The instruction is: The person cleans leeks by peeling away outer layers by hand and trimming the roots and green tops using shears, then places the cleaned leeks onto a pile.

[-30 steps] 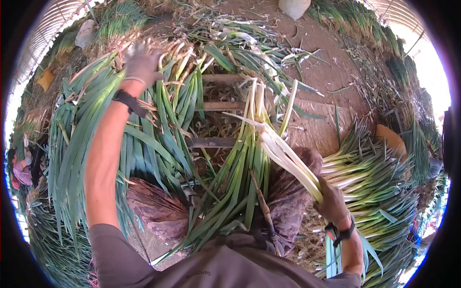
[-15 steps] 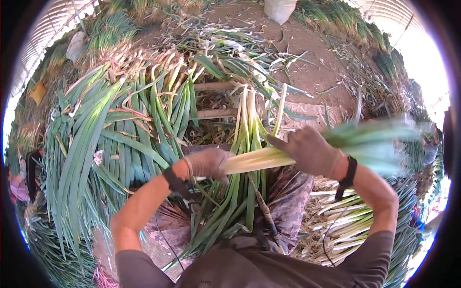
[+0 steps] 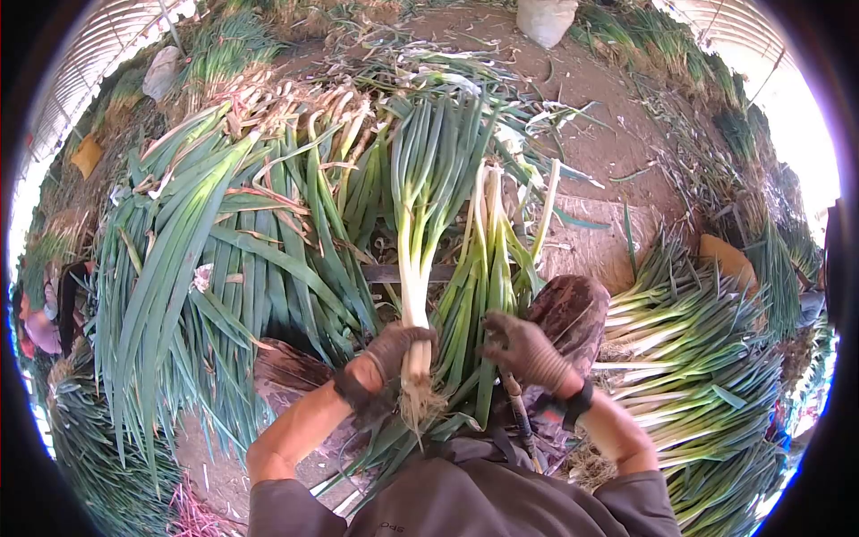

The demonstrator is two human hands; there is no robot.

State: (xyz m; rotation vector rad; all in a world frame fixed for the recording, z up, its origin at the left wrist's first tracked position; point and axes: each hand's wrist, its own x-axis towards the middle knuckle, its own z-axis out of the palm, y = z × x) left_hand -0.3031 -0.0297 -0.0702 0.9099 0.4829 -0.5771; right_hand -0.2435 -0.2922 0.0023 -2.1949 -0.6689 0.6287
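My left hand (image 3: 398,349), in a glove, is closed around the white stalks of a bundle of long green onions (image 3: 414,277). The bundle points away from me, leaves at the far end, roots hanging below my grip. To its right, my gloved right hand (image 3: 528,352) is held with its fingers apart and nothing gripped in it. It hovers by a bunch of loose onion leaves (image 3: 483,259) that lies across my lap. A thin rod with a wrapped handle (image 3: 522,419) stands between my legs, just below the right hand.
A large heap of green onions (image 3: 170,268) lies on the left. More onions are laid in a row (image 3: 689,367) on the right, roots toward me. Leaf scraps litter the dirt floor (image 3: 617,148). A white sack (image 3: 546,20) stands at the back.
The onion bundle has swung from lying sideways to pointing away from me. My right hand has let go of it and drawn back toward my lap; my left hand still holds it.
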